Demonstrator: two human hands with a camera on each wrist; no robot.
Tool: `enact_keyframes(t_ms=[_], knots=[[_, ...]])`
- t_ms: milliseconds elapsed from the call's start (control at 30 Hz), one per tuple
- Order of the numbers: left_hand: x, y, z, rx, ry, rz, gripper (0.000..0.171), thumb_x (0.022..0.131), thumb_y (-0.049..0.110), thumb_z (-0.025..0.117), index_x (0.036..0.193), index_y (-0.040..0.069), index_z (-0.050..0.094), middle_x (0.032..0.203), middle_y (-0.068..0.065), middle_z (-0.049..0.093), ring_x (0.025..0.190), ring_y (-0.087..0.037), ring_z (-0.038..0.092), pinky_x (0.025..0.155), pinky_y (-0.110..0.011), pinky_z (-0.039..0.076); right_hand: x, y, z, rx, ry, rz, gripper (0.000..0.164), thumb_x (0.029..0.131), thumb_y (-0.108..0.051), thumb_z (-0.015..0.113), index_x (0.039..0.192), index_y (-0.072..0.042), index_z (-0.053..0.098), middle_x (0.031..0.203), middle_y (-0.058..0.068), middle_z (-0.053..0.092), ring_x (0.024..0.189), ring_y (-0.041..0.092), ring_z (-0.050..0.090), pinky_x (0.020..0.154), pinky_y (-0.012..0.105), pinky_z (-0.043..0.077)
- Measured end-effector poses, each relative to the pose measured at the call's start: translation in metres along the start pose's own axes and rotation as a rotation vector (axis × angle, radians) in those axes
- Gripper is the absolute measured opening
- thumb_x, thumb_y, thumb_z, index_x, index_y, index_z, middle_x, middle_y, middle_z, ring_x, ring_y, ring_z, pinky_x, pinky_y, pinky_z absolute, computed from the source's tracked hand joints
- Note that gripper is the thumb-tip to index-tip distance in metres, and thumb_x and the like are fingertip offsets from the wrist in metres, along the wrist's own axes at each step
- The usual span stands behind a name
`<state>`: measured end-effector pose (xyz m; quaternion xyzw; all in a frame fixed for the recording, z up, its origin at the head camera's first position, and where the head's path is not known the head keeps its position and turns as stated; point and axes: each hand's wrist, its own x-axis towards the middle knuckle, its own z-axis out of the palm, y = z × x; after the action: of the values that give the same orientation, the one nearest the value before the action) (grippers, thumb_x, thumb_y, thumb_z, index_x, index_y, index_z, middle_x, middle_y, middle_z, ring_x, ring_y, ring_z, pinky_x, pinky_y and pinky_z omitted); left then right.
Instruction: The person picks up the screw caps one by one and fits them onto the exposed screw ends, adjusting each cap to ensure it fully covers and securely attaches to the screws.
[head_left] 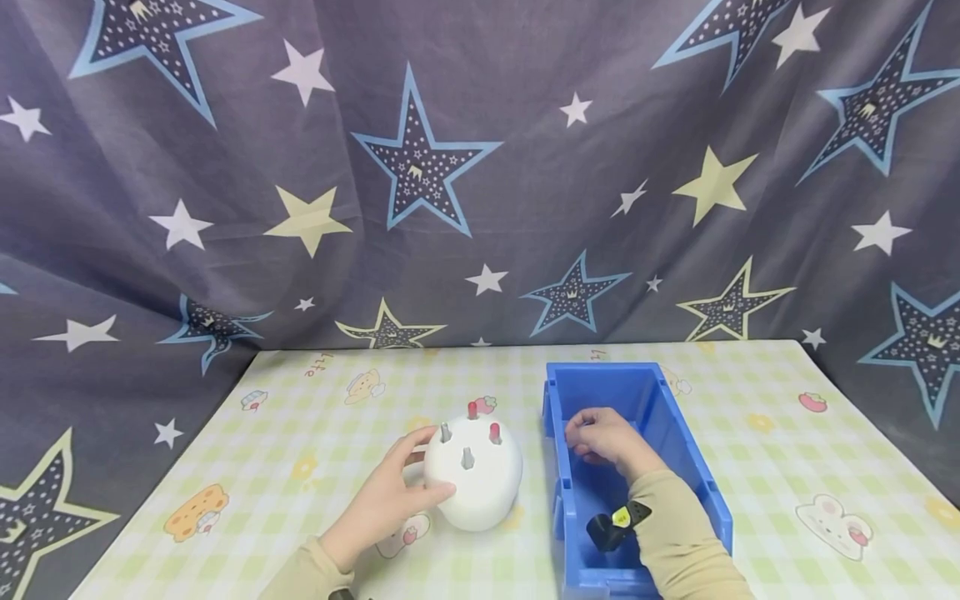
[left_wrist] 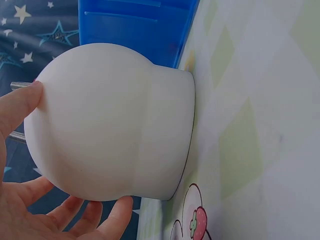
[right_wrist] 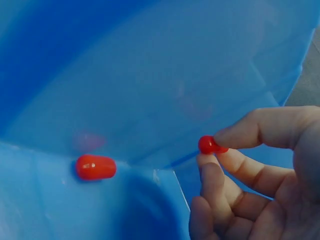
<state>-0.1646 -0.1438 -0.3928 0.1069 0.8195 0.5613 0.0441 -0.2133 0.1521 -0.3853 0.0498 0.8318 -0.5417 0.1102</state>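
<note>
A white, rounded body [head_left: 480, 492] with a narrower base stands on the table. Four-sided in layout, its top carries upright metal posts: two show bare threaded metal [head_left: 468, 458], two wear red caps [head_left: 495, 433]. My left hand [head_left: 397, 492] holds it from the left, thumb near the top and fingers curved along the side. Inside the blue bin [head_left: 564, 467], my right hand [head_left: 603, 437] pinches a small red cap [right_wrist: 206, 144] between thumb and fingertips. Another red cap [right_wrist: 96, 167] lies on the bin floor in the right wrist view.
The bin stands right of the white body, its long walls running front to back. A black wrist camera [head_left: 611, 529] with a yellow label is worn on the right sleeve. A checked cloth [head_left: 262, 467] covers the table; a star-patterned curtain [head_left: 480, 167] hangs behind.
</note>
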Motion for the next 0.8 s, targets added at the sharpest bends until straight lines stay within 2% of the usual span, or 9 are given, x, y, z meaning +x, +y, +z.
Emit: enact_keyframes(t_ms=[267, 567, 800], knots=[[-0.001, 0.0, -0.001, -0.002, -0.012, -0.003, 0.072, 0.075, 0.017, 0.08, 0.137, 0.01, 0.044, 0.143, -0.017, 0.037, 0.125, -0.04, 0.043, 0.089, -0.039, 0.057, 0.002, -0.001, -0.001, 0.096, -0.019, 0.012, 0.01, 0.08, -0.004, 0.061, 0.09, -0.001, 0.061, 0.078, 0.001, 0.059, 0.071, 0.014, 0.058, 0.066, 0.027, 0.056], [-0.001, -0.001, -0.002, -0.008, -0.027, -0.008, 0.073, 0.076, 0.018, 0.079, 0.138, 0.009, 0.042, 0.145, -0.017, 0.035, 0.127, -0.04, 0.041, 0.091, -0.039, 0.056, 0.001, -0.006, -0.007, 0.262, -0.074, -0.018, 0.006, 0.085, -0.004, 0.057, 0.089, -0.001, 0.06, 0.075, 0.001, 0.059, 0.065, 0.009, 0.056, 0.062, 0.024, 0.057], [-0.001, -0.001, -0.002, -0.004, -0.032, -0.009, 0.072, 0.077, 0.02, 0.079, 0.138, 0.01, 0.042, 0.145, -0.016, 0.035, 0.127, -0.04, 0.041, 0.091, -0.038, 0.056, -0.003, -0.017, -0.013, 0.342, -0.078, -0.031, 0.004, 0.086, -0.005, 0.057, 0.086, -0.007, 0.061, 0.077, -0.002, 0.061, 0.069, 0.009, 0.056, 0.062, 0.023, 0.059]])
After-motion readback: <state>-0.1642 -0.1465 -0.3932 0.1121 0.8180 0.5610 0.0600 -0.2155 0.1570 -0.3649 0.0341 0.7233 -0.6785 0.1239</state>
